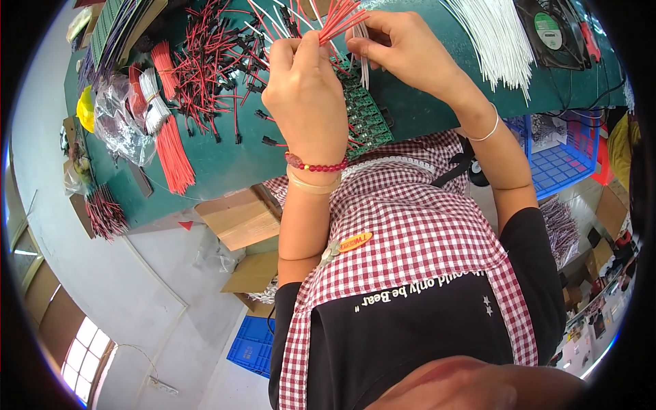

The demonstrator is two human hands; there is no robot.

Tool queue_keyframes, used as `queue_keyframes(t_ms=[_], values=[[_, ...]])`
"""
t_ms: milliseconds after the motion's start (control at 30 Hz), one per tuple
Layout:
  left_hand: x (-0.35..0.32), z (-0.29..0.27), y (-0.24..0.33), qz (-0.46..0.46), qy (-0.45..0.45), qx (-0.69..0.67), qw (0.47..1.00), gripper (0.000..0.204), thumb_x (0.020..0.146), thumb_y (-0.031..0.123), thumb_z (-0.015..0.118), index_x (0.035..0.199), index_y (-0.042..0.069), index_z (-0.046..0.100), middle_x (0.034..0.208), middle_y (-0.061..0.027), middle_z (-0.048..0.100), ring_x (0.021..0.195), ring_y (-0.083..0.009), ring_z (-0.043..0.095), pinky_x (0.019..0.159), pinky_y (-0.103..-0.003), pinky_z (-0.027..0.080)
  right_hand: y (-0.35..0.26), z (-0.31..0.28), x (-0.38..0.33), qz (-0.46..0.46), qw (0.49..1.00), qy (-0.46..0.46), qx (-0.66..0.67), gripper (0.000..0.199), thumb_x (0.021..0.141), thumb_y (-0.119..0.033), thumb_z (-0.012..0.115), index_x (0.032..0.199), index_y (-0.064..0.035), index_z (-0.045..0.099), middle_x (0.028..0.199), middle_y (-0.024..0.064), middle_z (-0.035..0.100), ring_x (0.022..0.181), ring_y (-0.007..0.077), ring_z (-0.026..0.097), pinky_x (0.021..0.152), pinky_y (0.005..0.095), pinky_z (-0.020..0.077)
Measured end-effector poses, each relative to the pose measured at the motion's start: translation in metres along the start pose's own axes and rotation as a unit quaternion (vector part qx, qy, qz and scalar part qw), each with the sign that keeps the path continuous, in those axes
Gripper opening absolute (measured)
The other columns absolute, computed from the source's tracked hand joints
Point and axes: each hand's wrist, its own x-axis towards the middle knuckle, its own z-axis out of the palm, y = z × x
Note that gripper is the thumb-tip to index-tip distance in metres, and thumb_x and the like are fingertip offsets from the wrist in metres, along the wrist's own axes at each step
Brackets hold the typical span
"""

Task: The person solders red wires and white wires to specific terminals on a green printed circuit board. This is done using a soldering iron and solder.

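My left hand (305, 96) is closed in a pinch around a bunch of red wires (342, 19), whose ends fan out above the fingers. Close to its right, my right hand (417, 58) has its thumb and fingers pressed together on a few whitish wires (364, 68) that hang down past the fingertips. Below both hands lies a panel of green circuit boards (369, 113), partly hidden by my left hand and wrist. Loose red and white wires stick out behind my left fingers.
Red wires with black connectors (212, 75) are heaped at left on the green table (427, 102). Beside them lie a red wire bundle (175, 157) and a clear plastic bag (121, 113). White wires (488, 41) and a black fan (552, 31) lie at right, above a blue crate (560, 167).
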Motion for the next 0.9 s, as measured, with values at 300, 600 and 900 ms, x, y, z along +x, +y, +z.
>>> queue_keyframes(t_ms=[300,600,900], values=[[0.001,0.001,0.0,0.004,-0.004,0.008,1.0,0.012,0.084,0.004,0.066,0.095,0.001,0.068,0.085,-0.0108,0.061,0.067,-0.0289,0.064,0.054,-0.038,0.052,-0.005,-0.004,-0.001,0.014,0.999,-0.017,-0.04,0.016,0.091,-0.013,0.065,0.091,0.0029,0.063,0.064,0.0024,0.055,0.057,0.0077,0.052,0.053,0.0259,0.0421],[0.002,0.001,-0.002,-0.002,-0.023,0.02,1.0,0.014,0.084,0.005,0.066,0.098,0.0,0.067,0.087,-0.0127,0.061,0.066,-0.0305,0.064,0.054,-0.038,0.052,-0.006,-0.016,-0.004,0.052,0.997,-0.021,-0.059,0.019,0.085,-0.016,0.068,0.093,0.0012,0.066,0.064,0.0162,0.058,0.056,0.0273,0.057,0.056,0.0383,0.0442],[-0.001,-0.001,-0.001,-0.023,-0.005,-0.03,0.999,0.014,0.084,0.004,0.067,0.097,0.001,0.066,0.087,-0.0119,0.061,0.067,-0.0292,0.064,0.053,-0.037,0.051,-0.009,-0.019,-0.005,0.096,0.994,-0.05,-0.008,0.021,0.093,-0.019,0.066,0.09,0.0008,0.064,0.067,0.0006,0.06,0.056,0.006,0.053,0.051,0.0231,0.0431]])
